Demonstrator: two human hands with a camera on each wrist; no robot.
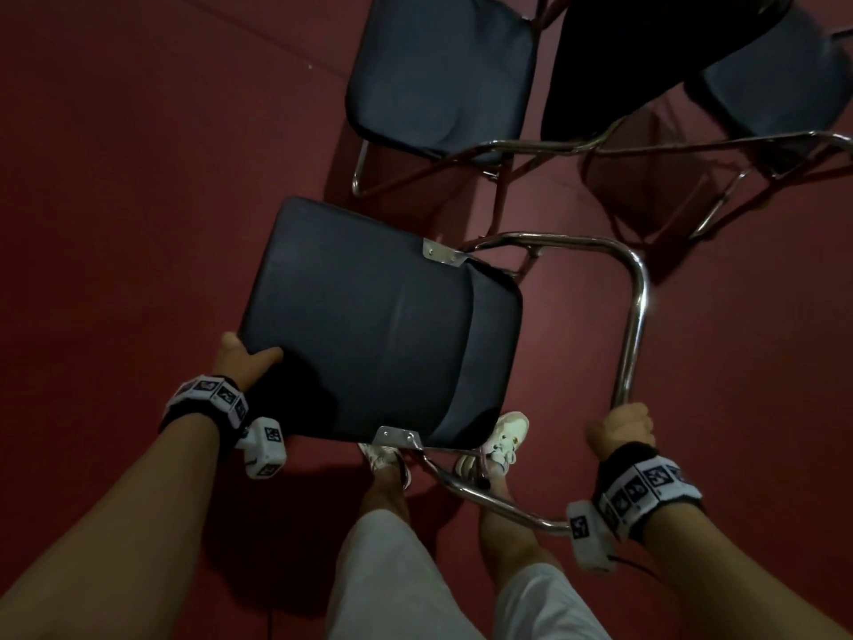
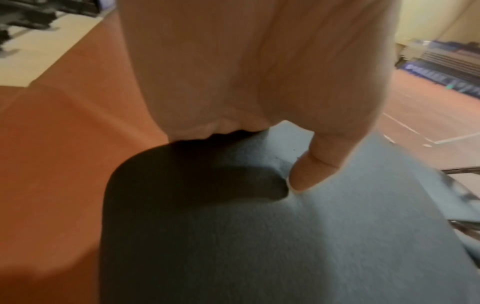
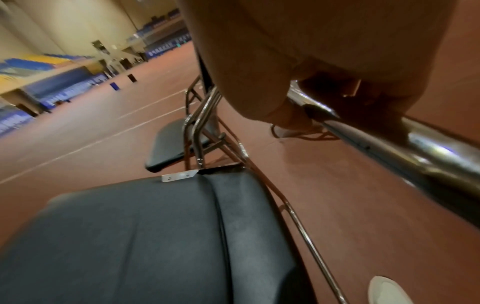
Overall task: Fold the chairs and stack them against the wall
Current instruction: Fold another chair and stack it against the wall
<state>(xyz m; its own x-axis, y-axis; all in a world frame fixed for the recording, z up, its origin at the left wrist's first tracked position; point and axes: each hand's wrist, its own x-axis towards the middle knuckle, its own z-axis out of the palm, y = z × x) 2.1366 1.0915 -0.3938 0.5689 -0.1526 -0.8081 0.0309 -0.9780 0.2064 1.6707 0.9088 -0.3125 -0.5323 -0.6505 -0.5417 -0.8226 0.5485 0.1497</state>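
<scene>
The chair (image 1: 383, 325) hangs tipped in front of the person, above their shoes, its padded seat turned up toward them. It looks awkward more than heavy: a stiff chrome tube frame (image 1: 632, 316) that should hold firm but may slip in a damp palm, and a soft vinyl seat that dents under pressure. The pivot brackets could pinch, so I would keep to the seat's edge and the outer tube.

The left hand (image 1: 247, 360) grips the near corner of the seat, thumb pressed into the padding on top, fingers out of sight beneath. The right hand (image 1: 621, 429) is closed in a fist around the tube, wrist low, forearm reaching forward. Two more chairs (image 1: 443, 76) stand open on the red floor (image 1: 138, 177) beyond, not yet folded.
</scene>
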